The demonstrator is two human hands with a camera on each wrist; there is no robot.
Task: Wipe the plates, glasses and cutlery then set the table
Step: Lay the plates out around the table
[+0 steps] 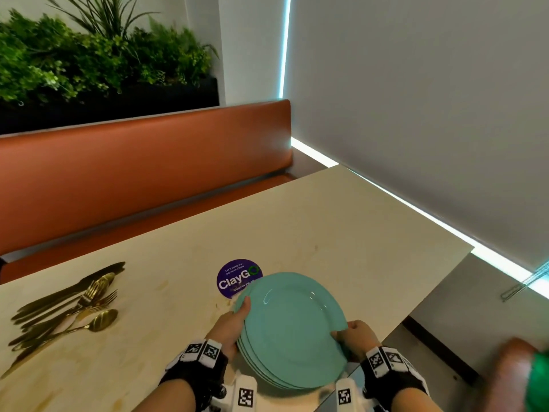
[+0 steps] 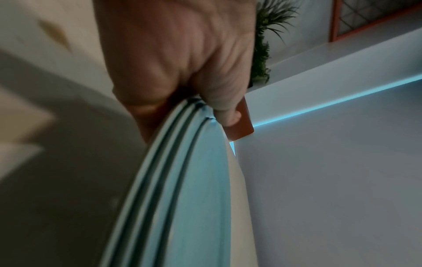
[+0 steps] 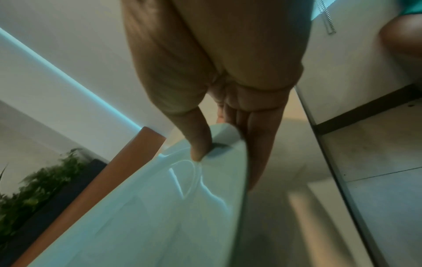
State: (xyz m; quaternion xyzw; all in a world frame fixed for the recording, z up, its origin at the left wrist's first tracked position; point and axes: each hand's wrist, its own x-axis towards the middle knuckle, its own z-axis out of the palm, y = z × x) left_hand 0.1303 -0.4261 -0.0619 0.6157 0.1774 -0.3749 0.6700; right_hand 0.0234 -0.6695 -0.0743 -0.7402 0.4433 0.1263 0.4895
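A stack of teal plates (image 1: 292, 328) is held tilted above the near right part of the table (image 1: 341, 221). My left hand (image 1: 234, 321) grips the stack's left rim, thumb on the top plate and fingers underneath. My right hand (image 1: 352, 337) grips the right rim the same way. In the left wrist view the stacked plate edges (image 2: 173, 171) run under my left hand (image 2: 182, 72). In the right wrist view my right hand (image 3: 219, 90) has its thumb on the top plate (image 3: 160, 207). A pile of gold cutlery (image 1: 71, 307) lies on the table's left side.
A round purple sticker (image 1: 234, 276) sits on the table just beyond the plates. An orange bench (image 1: 142, 171) runs along the far side, with plants (image 1: 89, 58) behind it. A grey wall (image 1: 430, 108) borders the table's right edge. The floor (image 1: 445, 337) shows at lower right.
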